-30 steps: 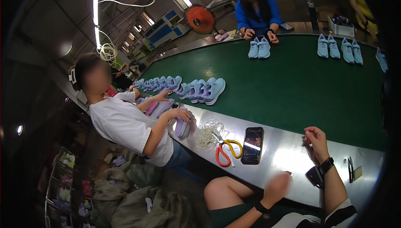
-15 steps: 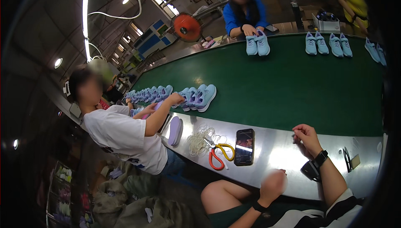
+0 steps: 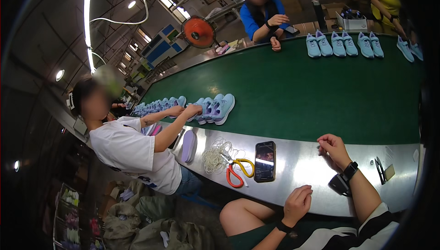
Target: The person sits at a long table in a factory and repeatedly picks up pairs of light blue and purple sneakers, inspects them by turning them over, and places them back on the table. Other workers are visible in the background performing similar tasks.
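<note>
Head view, looking down along a steel bench (image 3: 302,167) edging a green belt (image 3: 293,89). Left hand (image 3: 298,203) at the near rim of the bench, fingers curled in loosely, clamped on nothing, a dark band at the wrist. Right hand (image 3: 333,148) resting on the steel close to the belt edge, fingers bent together, also empty, watch (image 3: 350,171) on the wrist. Phone (image 3: 265,161) lying flat on the steel, left of both hands and nearest the left one, screen up. Just left of the phone, scissors (image 3: 236,172) with one orange and one yellow loop, beside a tangle of white string (image 3: 214,154). Further left, a lilac sole (image 3: 188,146) on the steel. Small black snips (image 3: 379,170) on the steel beyond the right wrist. On the belt, a row of blue shoes (image 3: 215,108) under the hands of a neighbour in a white shirt (image 3: 128,151). More shoe pairs (image 3: 341,44) at the far edge, near a person in a blue top (image 3: 256,18). Orange fan (image 3: 198,32) behind.
</note>
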The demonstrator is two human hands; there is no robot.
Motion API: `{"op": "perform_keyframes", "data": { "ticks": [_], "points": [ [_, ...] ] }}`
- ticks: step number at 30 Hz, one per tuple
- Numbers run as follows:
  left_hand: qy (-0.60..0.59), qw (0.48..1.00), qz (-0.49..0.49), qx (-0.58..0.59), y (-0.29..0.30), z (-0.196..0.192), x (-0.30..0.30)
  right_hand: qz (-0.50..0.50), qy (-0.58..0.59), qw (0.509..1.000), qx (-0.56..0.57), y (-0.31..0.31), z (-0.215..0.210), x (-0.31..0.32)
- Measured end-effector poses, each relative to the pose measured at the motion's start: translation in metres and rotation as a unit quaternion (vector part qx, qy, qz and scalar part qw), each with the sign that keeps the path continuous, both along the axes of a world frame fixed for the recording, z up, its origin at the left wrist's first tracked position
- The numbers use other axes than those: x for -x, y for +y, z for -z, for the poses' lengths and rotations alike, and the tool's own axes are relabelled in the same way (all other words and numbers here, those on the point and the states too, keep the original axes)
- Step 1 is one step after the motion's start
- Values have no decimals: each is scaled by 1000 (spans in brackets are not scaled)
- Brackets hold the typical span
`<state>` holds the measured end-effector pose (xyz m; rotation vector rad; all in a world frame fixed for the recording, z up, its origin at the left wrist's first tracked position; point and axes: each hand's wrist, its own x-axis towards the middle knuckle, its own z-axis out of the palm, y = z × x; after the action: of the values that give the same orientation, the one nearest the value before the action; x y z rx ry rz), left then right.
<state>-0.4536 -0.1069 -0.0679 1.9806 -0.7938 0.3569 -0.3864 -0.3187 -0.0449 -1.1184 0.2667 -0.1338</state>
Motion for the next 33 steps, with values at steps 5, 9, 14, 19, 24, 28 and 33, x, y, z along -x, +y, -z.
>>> {"op": "perform_keyframes", "data": {
  "ticks": [5,9,14,19,24,28,33],
  "points": [
    [-7,1000,-2,-4,0,-1,0,2,1,1000,1,1,1,-1],
    [-5,1000,-4,-8,1,-2,1,-2,-1,1000,2,2,1,-1],
    [-7,1000,-2,-3,0,-1,1,-2,-4,1000,-1,1,2,0],
    [-11,1000,-6,-4,0,-1,1,-7,-6,1000,10,0,0,0],
    [-13,1000,-5,-4,1,0,1,-10,-4,1000,14,0,0,0],
    [-14,1000,-5,-5,1,-1,2,-11,-3,1000,9,0,0,0],
    [-16,1000,-6,-4,1,0,2,-8,-7,1000,3,0,1,1]
  ]
}}
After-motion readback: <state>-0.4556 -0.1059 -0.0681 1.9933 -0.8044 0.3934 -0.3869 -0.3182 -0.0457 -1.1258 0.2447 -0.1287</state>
